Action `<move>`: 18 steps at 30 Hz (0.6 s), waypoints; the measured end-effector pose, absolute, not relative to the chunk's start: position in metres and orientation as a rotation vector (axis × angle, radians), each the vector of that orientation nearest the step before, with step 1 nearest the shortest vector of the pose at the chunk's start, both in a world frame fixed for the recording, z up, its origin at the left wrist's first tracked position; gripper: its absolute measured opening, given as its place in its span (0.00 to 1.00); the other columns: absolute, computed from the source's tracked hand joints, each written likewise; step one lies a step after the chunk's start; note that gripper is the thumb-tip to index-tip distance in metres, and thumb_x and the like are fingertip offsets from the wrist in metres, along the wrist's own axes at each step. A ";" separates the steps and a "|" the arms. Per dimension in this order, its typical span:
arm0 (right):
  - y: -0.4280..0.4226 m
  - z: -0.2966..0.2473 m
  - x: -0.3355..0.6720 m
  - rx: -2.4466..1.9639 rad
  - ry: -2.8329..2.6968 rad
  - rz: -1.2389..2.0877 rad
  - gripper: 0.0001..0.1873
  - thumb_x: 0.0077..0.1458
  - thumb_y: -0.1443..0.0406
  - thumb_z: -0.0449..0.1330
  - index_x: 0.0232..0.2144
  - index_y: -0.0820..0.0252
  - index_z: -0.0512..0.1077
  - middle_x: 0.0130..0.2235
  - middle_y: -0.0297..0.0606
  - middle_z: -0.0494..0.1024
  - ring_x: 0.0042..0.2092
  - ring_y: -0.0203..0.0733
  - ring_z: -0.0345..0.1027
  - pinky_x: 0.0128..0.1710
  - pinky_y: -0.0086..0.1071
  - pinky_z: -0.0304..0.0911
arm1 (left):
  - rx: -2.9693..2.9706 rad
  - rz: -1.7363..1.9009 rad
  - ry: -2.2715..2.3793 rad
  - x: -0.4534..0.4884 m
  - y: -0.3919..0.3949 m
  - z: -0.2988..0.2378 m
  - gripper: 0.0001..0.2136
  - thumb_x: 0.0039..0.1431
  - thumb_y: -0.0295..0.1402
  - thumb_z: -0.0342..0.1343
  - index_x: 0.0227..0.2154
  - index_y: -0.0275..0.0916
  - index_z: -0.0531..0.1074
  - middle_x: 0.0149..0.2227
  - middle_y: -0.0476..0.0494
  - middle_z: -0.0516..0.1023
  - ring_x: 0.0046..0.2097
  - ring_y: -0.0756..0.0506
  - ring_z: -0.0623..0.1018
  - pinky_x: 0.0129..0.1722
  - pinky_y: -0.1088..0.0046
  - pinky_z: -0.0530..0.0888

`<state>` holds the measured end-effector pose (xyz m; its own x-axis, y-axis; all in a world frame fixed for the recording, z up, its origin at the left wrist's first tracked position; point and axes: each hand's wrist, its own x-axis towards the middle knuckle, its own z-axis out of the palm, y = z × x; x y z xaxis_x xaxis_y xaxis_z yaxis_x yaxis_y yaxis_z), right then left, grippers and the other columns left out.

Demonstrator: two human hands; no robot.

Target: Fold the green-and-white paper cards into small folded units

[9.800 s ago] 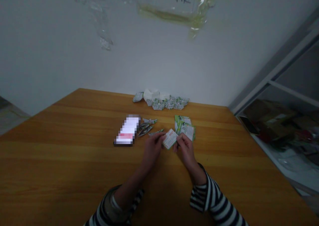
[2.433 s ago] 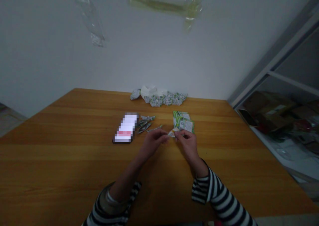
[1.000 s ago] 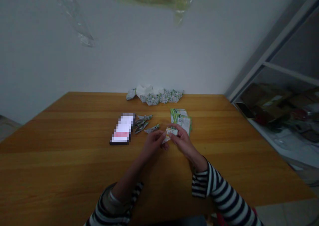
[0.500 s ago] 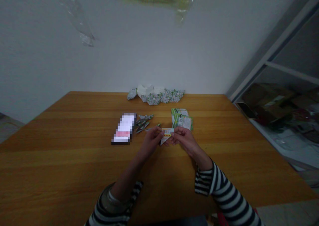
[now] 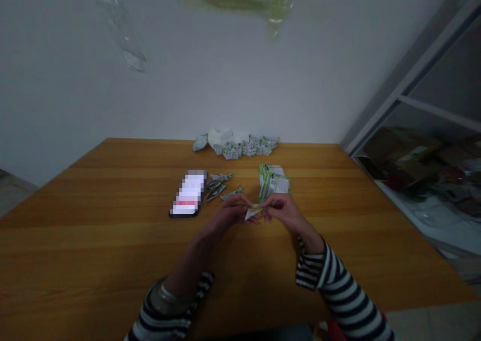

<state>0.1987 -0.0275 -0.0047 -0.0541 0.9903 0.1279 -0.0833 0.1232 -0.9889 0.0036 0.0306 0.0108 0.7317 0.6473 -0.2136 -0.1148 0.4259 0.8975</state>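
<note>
Both hands meet over the middle of the wooden table [image 5: 93, 241]. My left hand [image 5: 229, 215] and my right hand [image 5: 282, 212] pinch a small folded paper piece [image 5: 252, 212], white with a yellow-orange strip, between their fingertips. Just beyond my right hand lies a stack of green-and-white printed paper sheets [image 5: 273, 183]. A few small folded paper pieces [image 5: 220, 187] lie past my left hand.
A phone [image 5: 187, 199] with a lit screen lies left of the folded pieces. A pile of folded green-and-white paper shapes [image 5: 236, 144] sits at the table's far edge by the wall. A metal shelf rack [image 5: 424, 145] with clutter stands to the right.
The paper went from a flat sheet held in both hands to a small folded triangle. In the last second the hands drew slightly nearer and the piece got narrower.
</note>
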 end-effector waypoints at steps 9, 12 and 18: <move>-0.033 -0.001 0.197 -1.140 -1.644 0.838 0.08 0.53 0.67 0.60 0.33 0.59 0.80 0.27 0.36 0.77 0.28 0.36 0.67 0.26 0.28 0.60 | 1.226 0.576 0.676 0.009 0.031 0.008 0.16 0.48 0.44 0.64 0.31 0.34 0.74 0.26 0.43 0.81 0.28 0.45 0.80 0.28 0.73 0.72; -0.033 0.002 0.196 -1.077 -1.592 0.989 0.11 0.55 0.64 0.59 0.41 0.58 0.77 0.32 0.37 0.77 0.30 0.36 0.68 0.28 0.28 0.63 | 1.240 0.665 0.681 0.011 0.033 0.005 0.16 0.45 0.44 0.65 0.28 0.35 0.74 0.24 0.45 0.80 0.25 0.46 0.79 0.27 0.72 0.73; -0.027 -0.004 0.181 -1.095 -1.252 1.141 0.17 0.54 0.57 0.62 0.45 0.56 0.70 0.20 0.24 0.65 0.19 0.30 0.57 0.18 0.23 0.53 | 1.266 0.774 0.746 0.018 0.027 0.001 0.14 0.46 0.42 0.65 0.28 0.37 0.71 0.22 0.48 0.78 0.24 0.46 0.79 0.27 0.70 0.75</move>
